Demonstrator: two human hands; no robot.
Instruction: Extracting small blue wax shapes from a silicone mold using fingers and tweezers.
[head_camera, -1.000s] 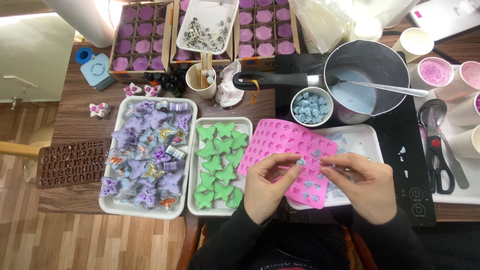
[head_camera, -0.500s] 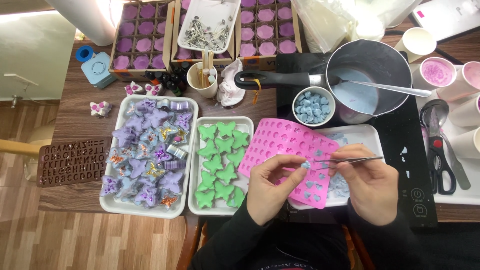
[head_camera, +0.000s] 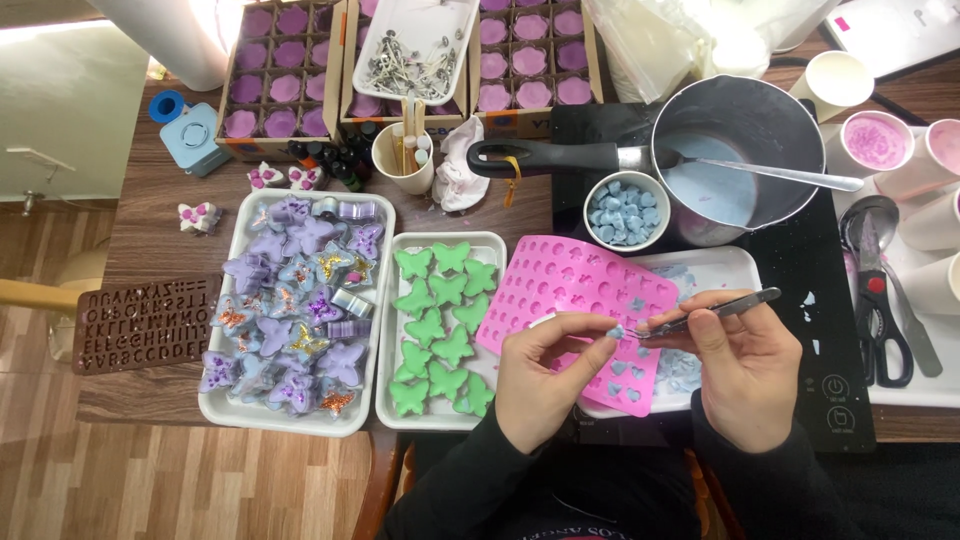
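A pink silicone mould (head_camera: 570, 285) with many small cavities lies tilted over a white tray (head_camera: 730, 268) in front of me. My left hand (head_camera: 540, 385) hovers over the mould's near edge and pinches a tiny pale blue piece (head_camera: 617, 331) between thumb and forefinger. My right hand (head_camera: 740, 375) holds metal tweezers (head_camera: 715, 310) whose tips point left and meet that blue piece. Several small blue shapes sit in the mould's near cavities and on the tray beside it.
A tray of green butterfly shapes (head_camera: 440, 320) and a tray of purple shapes (head_camera: 295, 300) lie to the left. Behind stand a small bowl of blue pieces (head_camera: 625, 212), a pot of pale blue liquid (head_camera: 735, 150) with a spoon, paper cups (head_camera: 875, 140), scissors (head_camera: 885, 300) and a brown letter mould (head_camera: 140, 322).
Both hands have lifted off the pink mould. The right hand brought the tweezers up, and the left now pinches a small blue piece at their tips.
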